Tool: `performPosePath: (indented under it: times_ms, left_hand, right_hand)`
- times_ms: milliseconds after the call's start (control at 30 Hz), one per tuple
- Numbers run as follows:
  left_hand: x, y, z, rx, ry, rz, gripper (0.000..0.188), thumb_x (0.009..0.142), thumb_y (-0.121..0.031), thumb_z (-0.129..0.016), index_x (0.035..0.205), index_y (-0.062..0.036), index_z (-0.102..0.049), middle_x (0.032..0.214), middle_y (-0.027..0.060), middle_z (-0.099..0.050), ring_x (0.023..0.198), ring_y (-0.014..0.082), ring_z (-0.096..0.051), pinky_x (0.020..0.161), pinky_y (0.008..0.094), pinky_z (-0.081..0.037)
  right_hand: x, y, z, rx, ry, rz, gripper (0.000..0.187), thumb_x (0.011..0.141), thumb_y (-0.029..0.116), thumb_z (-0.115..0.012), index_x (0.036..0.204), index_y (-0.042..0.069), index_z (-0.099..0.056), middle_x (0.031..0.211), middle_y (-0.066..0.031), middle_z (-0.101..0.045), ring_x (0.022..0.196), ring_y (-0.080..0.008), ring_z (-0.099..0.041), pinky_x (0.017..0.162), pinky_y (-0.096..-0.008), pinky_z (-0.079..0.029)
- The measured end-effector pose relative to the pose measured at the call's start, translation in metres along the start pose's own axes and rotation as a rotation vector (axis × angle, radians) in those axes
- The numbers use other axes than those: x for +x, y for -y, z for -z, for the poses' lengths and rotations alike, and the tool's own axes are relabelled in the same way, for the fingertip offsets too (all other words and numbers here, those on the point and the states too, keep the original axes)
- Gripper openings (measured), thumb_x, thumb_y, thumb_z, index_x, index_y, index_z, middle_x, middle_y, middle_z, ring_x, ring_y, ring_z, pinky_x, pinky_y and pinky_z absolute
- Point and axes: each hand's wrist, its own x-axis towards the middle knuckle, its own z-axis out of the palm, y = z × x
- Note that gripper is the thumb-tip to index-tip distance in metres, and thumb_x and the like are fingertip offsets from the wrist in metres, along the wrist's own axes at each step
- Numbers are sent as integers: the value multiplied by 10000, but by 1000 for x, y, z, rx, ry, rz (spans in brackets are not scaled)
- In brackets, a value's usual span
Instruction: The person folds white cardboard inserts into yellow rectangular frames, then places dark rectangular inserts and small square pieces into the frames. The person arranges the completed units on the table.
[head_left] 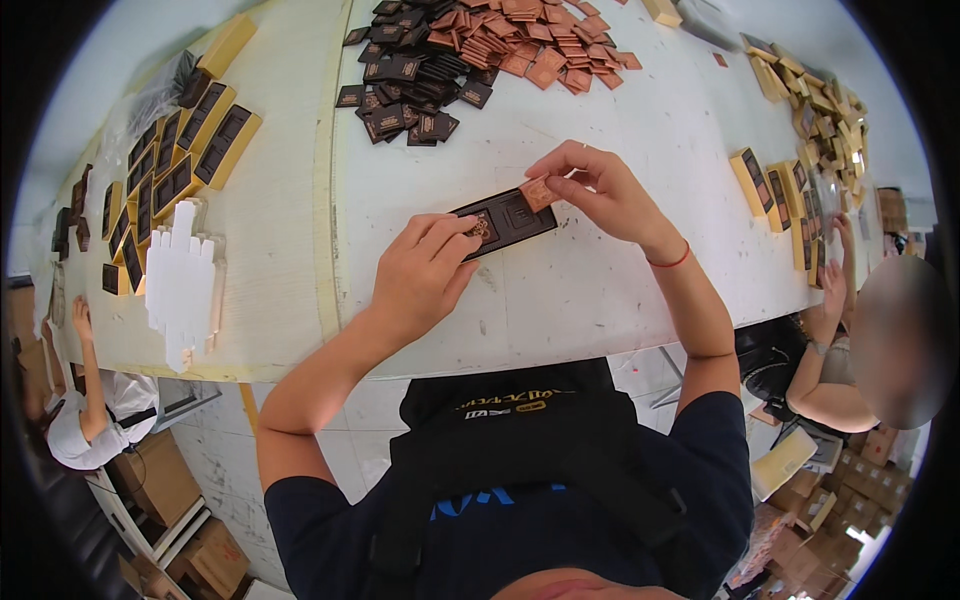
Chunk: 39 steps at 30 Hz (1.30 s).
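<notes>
A long black tray [517, 214] with square recesses lies slanted on the table in front of me. My left hand [418, 268] grips its left end, fingertips over a dark square piece with a copper-coloured pattern [483, 229] in that end. The middle recess shows bare black. Between thumb and fingers, my right hand [602, 192] pinches a copper-coloured square packet [538, 193] at the tray's right end. The packet looks tilted over the right recess; whether it touches the bottom cannot be seen.
Beyond the tray lie heaps of black square packets [400, 70] and copper square packets [545, 65]. Gold boxes with dark inserts [228, 145] and a stack of white strips [180, 285] stand left. More gold boxes [752, 182] are at right, near a co-worker's hands [835, 275]. Another person [95, 400] works at left.
</notes>
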Motion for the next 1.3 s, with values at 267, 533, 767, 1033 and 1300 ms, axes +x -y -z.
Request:
performPosePath:
  times_ms: [267,533,767,1033,1300]
  left_hand:
    - [2,1,0,-19,10,-14,339,728,-30,-799,1036,-71,-661,1200,55,-665,1068,302,-608,841,376,-546]
    - [0,4,3,-44,0,-3,321,736,-42,-809,1024,-75,-672,1178,66,-682,1061,294,-620,857,378,-546]
    - [21,134,82,360,-414,301,316,826,-148,-793,1109,-68,-678,1247,131,-657,1200,310,-582,1042,423,-453]
    - [-40,231,121,918,48,529,673,991,-315,-578,1548,-29,-331,1600,138,-365,1503,409,-236,1230,510,-193]
    - [-46,57,72,537,104,383,579,946,-184,-636,1484,-84,-449,1531,89,-459,1356,402,-430,1076,459,-459]
  right_hand:
    - [2,13,-17,-553,96,345,285,835,-61,-689,1099,47,-698,1002,-80,-689,871,-283,-635,763,-365,-543]
    - [-35,0,-45,-749,86,411,564,843,28,-677,1392,63,-554,1391,-111,-599,1340,-329,-506,1153,-481,-376]
    - [-78,-23,-22,-981,-119,220,582,872,-8,-612,1439,86,-527,1455,-72,-566,1416,-323,-453,1210,-570,-224]
    - [-50,-64,58,-949,-638,117,498,853,1,-660,1343,65,-604,1385,-131,-609,1364,-355,-494,1161,-493,-338]
    - [95,-91,40,-1017,-566,257,319,879,149,-701,1181,63,-642,1186,-113,-680,1125,-300,-590,1001,-416,-475]
